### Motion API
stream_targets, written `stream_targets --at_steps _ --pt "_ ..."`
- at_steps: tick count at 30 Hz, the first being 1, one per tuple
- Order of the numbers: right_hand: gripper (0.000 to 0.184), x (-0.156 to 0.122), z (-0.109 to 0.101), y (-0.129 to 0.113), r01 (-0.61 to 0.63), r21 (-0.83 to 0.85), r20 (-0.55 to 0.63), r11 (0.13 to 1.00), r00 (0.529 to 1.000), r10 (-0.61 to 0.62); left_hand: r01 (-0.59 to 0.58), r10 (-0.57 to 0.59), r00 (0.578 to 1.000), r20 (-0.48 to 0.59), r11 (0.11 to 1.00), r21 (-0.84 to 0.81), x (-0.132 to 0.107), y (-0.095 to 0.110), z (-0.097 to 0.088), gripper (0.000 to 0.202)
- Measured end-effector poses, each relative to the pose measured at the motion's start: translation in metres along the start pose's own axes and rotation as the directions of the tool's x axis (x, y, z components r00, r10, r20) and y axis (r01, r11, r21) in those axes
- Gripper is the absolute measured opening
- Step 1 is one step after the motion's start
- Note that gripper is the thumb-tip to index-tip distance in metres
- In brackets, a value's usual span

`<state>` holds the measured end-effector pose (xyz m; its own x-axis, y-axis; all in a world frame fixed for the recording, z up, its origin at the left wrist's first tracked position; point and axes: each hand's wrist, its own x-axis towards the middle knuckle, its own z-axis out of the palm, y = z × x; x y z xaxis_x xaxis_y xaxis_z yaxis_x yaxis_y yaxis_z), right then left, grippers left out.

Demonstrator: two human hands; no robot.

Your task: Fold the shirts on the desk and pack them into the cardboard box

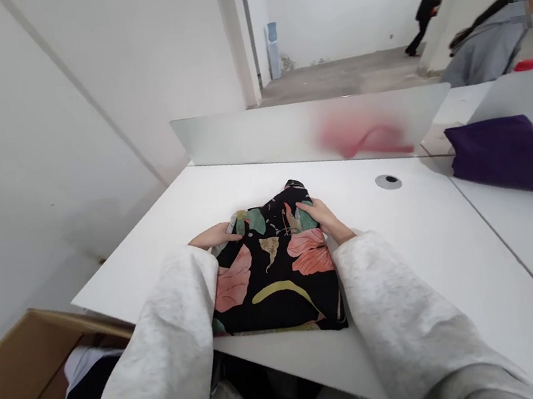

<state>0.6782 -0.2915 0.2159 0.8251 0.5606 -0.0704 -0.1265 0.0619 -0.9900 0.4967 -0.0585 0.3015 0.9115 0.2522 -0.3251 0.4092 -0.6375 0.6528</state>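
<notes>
A folded black garment (278, 272) with pink flowers and green leaves lies on the white table (406, 251) near its front edge. My left hand (214, 236) rests at the garment's far left corner, fingers closed on the cloth edge. My right hand (323, 217) lies on the garment's far right part, fingers curled onto the fabric. Both arms are in light grey sleeves.
A frosted divider panel (286, 132) stands along the table's far edge. A purple cloth (517, 156) lies on the neighbouring table at the right. A cable hole (388, 181) sits in the tabletop. An open cardboard box (16, 380) stands at lower left. Two people are at the back right.
</notes>
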Motion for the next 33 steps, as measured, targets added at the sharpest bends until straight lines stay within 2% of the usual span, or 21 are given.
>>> stream_targets --at_steps 4,8,12,14,16,18,20,22,24,27,29,31,33 --pt "0.034 -0.004 0.008 -0.010 -0.036 0.203 0.000 0.978 0.999 0.037 -0.039 0.028 0.998 -0.060 0.980 -0.194 -0.025 0.001 0.008 0.051" --pt "0.034 -0.005 0.011 -0.024 0.008 0.277 -0.072 0.961 0.997 0.013 -0.083 0.019 0.979 -0.203 0.946 -0.312 -0.046 -0.004 0.016 0.056" --pt "0.036 -0.014 0.019 -0.054 0.180 0.305 -0.125 0.935 0.981 -0.148 -0.201 0.061 0.930 -0.363 0.910 -0.363 -0.076 -0.008 0.008 0.054" --pt "0.031 -0.027 0.034 -0.078 0.288 0.304 -0.130 0.908 0.957 -0.259 -0.276 0.103 0.892 -0.441 0.896 -0.348 -0.100 -0.009 -0.002 0.053" --pt "0.025 -0.044 0.057 -0.105 0.379 0.308 -0.104 0.873 0.925 -0.365 -0.298 0.107 0.858 -0.502 0.900 -0.318 -0.132 -0.009 -0.016 0.053" --pt "0.021 -0.062 0.086 -0.132 0.434 0.325 -0.045 0.840 0.894 -0.445 -0.273 0.068 0.821 -0.567 0.919 -0.285 -0.172 -0.010 -0.031 0.053" --pt "0.018 -0.076 0.120 -0.156 0.478 0.345 0.037 0.808 0.853 -0.520 -0.256 0.033 0.757 -0.652 0.934 -0.250 -0.217 -0.014 -0.047 0.052" --pt "0.017 -0.087 0.160 -0.172 0.514 0.377 0.128 0.770 0.795 -0.593 -0.262 0.010 0.674 -0.739 0.938 -0.226 -0.266 -0.023 -0.061 0.052" --pt "0.020 -0.094 0.206 -0.180 0.525 0.443 0.210 0.727 0.728 -0.653 -0.256 -0.024 0.572 -0.820 0.944 -0.206 -0.315 -0.036 -0.072 0.049" --pt "0.028 -0.105 0.282 -0.174 0.453 0.545 0.327 0.706 0.660 -0.676 -0.164 -0.123 0.422 -0.898 0.964 -0.209 -0.383 -0.064 -0.074 0.045" --pt "0.034 -0.116 0.333 -0.158 0.362 0.564 0.420 0.742 0.648 -0.635 -0.075 -0.209 0.355 -0.911 0.965 -0.251 -0.420 -0.088 -0.065 0.046" --pt "0.040 -0.127 0.379 -0.136 0.245 0.551 0.519 0.798 0.648 -0.557 -0.005 -0.281 0.317 -0.906 0.955 -0.298 -0.447 -0.115 -0.049 0.049" --pt "0.046 -0.139 0.415 -0.110 0.112 0.519 0.614 0.848 0.641 -0.460 0.041 -0.347 0.309 -0.886 0.935 -0.352 -0.465 -0.142 -0.028 0.052"
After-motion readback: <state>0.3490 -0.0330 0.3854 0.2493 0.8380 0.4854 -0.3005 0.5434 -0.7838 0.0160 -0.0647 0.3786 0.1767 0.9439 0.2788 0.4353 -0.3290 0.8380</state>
